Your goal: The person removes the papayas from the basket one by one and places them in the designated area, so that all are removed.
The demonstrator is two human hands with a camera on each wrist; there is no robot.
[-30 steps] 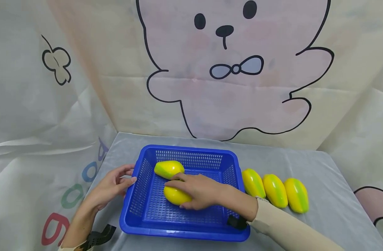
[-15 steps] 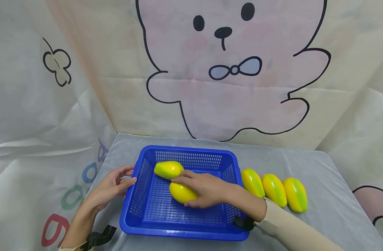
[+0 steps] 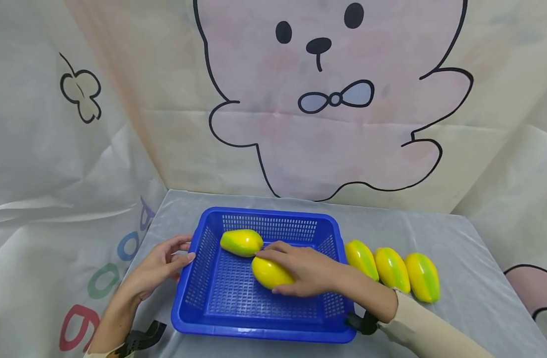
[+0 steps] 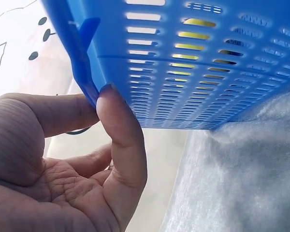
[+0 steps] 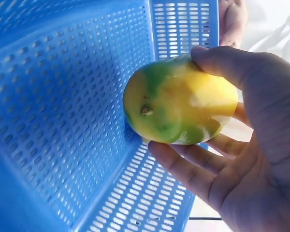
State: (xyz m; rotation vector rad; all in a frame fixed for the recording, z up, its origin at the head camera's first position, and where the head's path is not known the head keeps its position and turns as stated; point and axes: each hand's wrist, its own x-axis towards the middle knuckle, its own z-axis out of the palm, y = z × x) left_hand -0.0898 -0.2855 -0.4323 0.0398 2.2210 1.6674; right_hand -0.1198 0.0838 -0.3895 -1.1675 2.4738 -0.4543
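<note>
My right hand [image 3: 300, 271] is inside a blue plastic basket [image 3: 273, 336], its fingers and thumb gripping a glossy yellow papaya [image 3: 270, 273] with green streaks. In the right wrist view, the brown stem end of this papaya [image 5: 179, 108] faces the basket floor, with the thumb on one side and fingers on the other. Behind it in the basket, a second papaya [image 3: 241, 242] lies on its side near the back left. My left hand [image 3: 159, 263] pinches the basket's left rim; in the left wrist view, thumb and forefinger [image 4: 123, 133] meet at the rim's edge.
Three more papayas, a near one [image 3: 361, 259], a middle one [image 3: 392, 269] and an outer one [image 3: 422, 277], lie in a row right of the basket. A grey cloth [image 3: 470, 298] covers the table. Printed fabric walls [image 3: 175, 159] stand behind and beside it.
My right hand has moved right across the basket with the papaya in its grip, opening a gap from the basket's left side. The left hand and the other papayas stay in place.
</note>
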